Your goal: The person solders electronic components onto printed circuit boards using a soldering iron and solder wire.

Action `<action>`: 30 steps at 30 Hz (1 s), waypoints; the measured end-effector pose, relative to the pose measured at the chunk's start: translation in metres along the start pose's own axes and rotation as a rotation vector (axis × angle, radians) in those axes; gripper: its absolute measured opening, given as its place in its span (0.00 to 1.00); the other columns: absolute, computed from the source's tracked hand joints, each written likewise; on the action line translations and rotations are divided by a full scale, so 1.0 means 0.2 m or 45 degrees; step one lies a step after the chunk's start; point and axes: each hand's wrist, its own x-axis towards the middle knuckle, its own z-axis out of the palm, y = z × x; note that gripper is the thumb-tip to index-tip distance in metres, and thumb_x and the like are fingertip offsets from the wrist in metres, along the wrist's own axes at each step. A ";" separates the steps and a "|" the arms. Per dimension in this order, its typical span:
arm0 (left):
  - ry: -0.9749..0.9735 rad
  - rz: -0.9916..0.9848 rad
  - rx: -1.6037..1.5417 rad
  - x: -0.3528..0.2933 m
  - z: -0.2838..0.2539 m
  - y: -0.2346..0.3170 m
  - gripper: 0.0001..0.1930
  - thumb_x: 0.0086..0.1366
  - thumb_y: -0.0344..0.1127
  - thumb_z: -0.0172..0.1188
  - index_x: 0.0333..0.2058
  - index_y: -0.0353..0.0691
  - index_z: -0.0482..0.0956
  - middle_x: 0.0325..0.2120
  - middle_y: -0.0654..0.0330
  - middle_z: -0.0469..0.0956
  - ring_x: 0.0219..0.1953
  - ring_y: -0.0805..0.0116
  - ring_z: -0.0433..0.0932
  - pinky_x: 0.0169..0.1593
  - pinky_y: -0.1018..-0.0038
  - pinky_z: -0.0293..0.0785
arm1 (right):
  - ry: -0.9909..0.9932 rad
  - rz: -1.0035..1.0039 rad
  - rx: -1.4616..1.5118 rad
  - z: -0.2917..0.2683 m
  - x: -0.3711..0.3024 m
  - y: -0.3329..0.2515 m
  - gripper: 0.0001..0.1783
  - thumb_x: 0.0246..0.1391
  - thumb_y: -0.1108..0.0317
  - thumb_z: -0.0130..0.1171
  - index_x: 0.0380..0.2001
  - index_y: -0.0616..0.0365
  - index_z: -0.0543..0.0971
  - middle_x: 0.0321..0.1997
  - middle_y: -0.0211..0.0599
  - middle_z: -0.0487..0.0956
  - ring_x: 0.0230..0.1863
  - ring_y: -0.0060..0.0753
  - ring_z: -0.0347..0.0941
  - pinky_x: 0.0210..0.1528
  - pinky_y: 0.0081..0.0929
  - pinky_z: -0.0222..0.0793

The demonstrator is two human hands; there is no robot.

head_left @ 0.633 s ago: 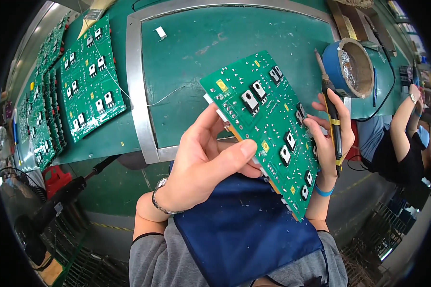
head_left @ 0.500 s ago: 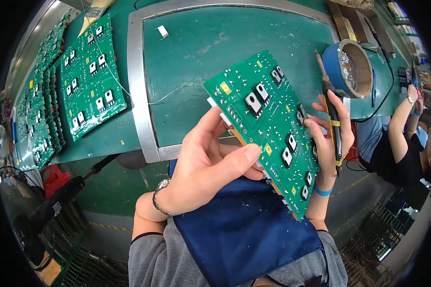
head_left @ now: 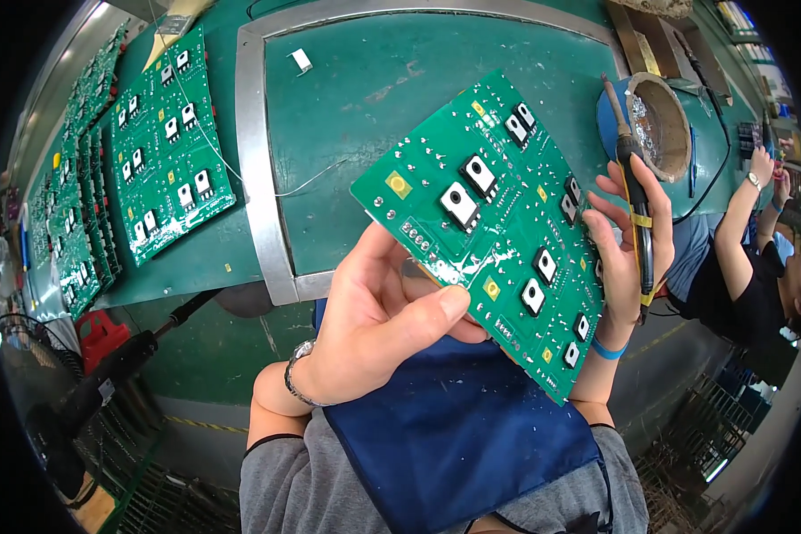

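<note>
A green circuit board (head_left: 503,258), with several black power transistors and yellow patches on its upper face, is held tilted above my lap. My left hand (head_left: 374,320) grips its left edge, thumb on the upper face and fingers underneath. At the board's right edge is my right hand (head_left: 630,240), closed round a soldering iron (head_left: 636,205) with a black handle and yellow bands. The iron's metal tip points up and away, off the board, beside a blue-sided round tub (head_left: 612,120). Whether the right fingers also touch the board is hard to tell.
Similar circuit boards (head_left: 165,142) stand and lean in rows at the left. A metal frame (head_left: 254,160) borders the green bench mat (head_left: 347,107), where a small white piece (head_left: 302,60) and a thin wire (head_left: 316,178) lie. Another person (head_left: 748,240) works at the far right.
The board has turned to show its upper face more fully, and its far left corner has shifted left. My right hand and the soldering iron have moved slightly to the right.
</note>
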 end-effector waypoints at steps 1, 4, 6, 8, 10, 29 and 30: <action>0.019 -0.024 -0.025 0.00 0.00 0.00 0.30 0.61 0.24 0.52 0.60 0.35 0.49 0.53 0.50 0.63 0.44 0.58 0.77 0.40 0.69 0.80 | -0.003 0.025 0.025 0.00 0.00 -0.01 0.34 0.38 0.80 0.67 0.53 0.63 0.68 0.47 0.48 0.75 0.45 0.35 0.75 0.43 0.28 0.76; 0.043 -0.066 -0.072 0.00 0.00 0.01 0.30 0.61 0.25 0.52 0.59 0.36 0.49 0.52 0.50 0.64 0.43 0.57 0.77 0.40 0.68 0.80 | -0.011 0.083 0.040 -0.01 0.02 -0.03 0.34 0.39 0.80 0.66 0.53 0.62 0.68 0.47 0.47 0.75 0.46 0.34 0.75 0.42 0.27 0.76; 0.050 -0.082 -0.096 0.01 0.00 0.01 0.30 0.61 0.26 0.52 0.59 0.36 0.49 0.52 0.50 0.64 0.43 0.57 0.77 0.39 0.67 0.80 | -0.093 0.130 0.014 -0.01 0.02 -0.04 0.31 0.45 0.82 0.59 0.56 0.64 0.64 0.51 0.50 0.72 0.50 0.35 0.71 0.47 0.28 0.73; 0.088 -0.095 -0.126 0.01 0.01 0.02 0.30 0.61 0.28 0.53 0.59 0.36 0.49 0.51 0.50 0.65 0.42 0.57 0.78 0.38 0.67 0.80 | -0.057 0.137 0.041 -0.01 0.03 -0.04 0.32 0.43 0.80 0.62 0.54 0.63 0.66 0.49 0.48 0.74 0.48 0.34 0.73 0.43 0.25 0.74; 0.096 -0.091 -0.127 0.02 0.01 0.02 0.30 0.61 0.28 0.52 0.59 0.37 0.48 0.51 0.50 0.66 0.42 0.57 0.78 0.38 0.67 0.80 | -0.030 0.111 0.042 -0.01 0.03 -0.04 0.31 0.42 0.77 0.65 0.53 0.62 0.69 0.47 0.47 0.76 0.45 0.32 0.75 0.38 0.21 0.75; 0.130 0.163 -0.105 0.04 0.13 -0.05 0.37 0.57 0.17 0.52 0.59 0.40 0.41 0.54 0.53 0.56 0.45 0.62 0.76 0.41 0.73 0.80 | 0.053 0.099 0.098 -0.01 -0.03 -0.02 0.25 0.55 0.67 0.55 0.54 0.66 0.66 0.46 0.49 0.75 0.46 0.34 0.74 0.50 0.29 0.69; 0.125 0.170 -0.101 0.03 0.13 -0.05 0.37 0.57 0.18 0.52 0.59 0.40 0.40 0.54 0.52 0.56 0.45 0.62 0.76 0.41 0.73 0.80 | 0.059 0.103 0.115 -0.01 -0.04 -0.02 0.25 0.55 0.67 0.55 0.54 0.66 0.66 0.47 0.49 0.75 0.47 0.35 0.73 0.50 0.30 0.69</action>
